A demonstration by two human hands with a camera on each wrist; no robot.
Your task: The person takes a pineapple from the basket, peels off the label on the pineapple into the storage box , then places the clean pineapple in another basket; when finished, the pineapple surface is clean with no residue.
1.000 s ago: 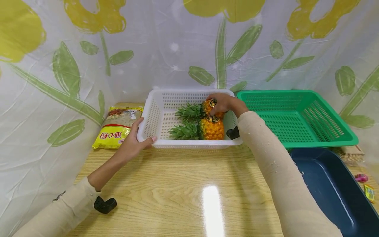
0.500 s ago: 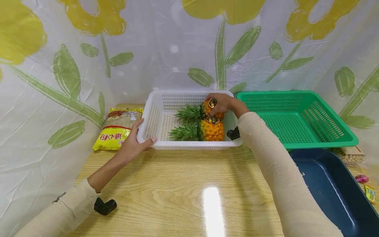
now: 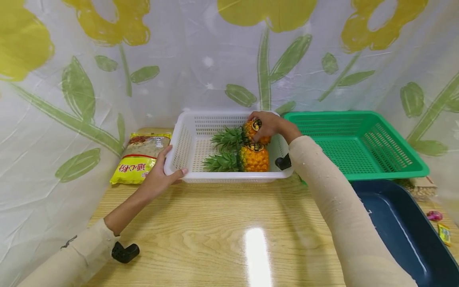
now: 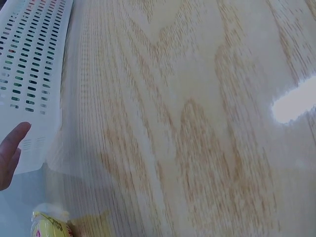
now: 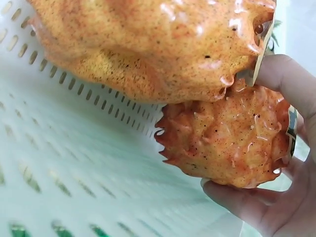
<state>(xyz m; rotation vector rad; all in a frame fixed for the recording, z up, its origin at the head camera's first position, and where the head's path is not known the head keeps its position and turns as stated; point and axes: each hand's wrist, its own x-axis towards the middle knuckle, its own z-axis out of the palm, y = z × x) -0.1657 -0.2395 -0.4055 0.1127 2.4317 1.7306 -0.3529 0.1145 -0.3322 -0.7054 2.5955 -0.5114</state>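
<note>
A white slotted basket stands against the curtain, holding two pineapples laid side by side with their green leaves to the left. My left hand grips its near left corner, thumb over the front rim and fingers along the left side; in the left wrist view a finger lies against the basket's wall. Over the far pineapple my right hand curls its fingers and thumb, partly hiding it. The right wrist view shows that fruit between thumb and fingers, touching the near pineapple. Both carry black and gold labels.
A green slotted basket sits right of the white one, and a dark blue tray lies in front of it. Left is a yellow food bag. A small pink item and a yellow packet lie at far right.
The head view has shifted slightly. Both hands, the basket and the pineapples keep the same places relative to each other.
</note>
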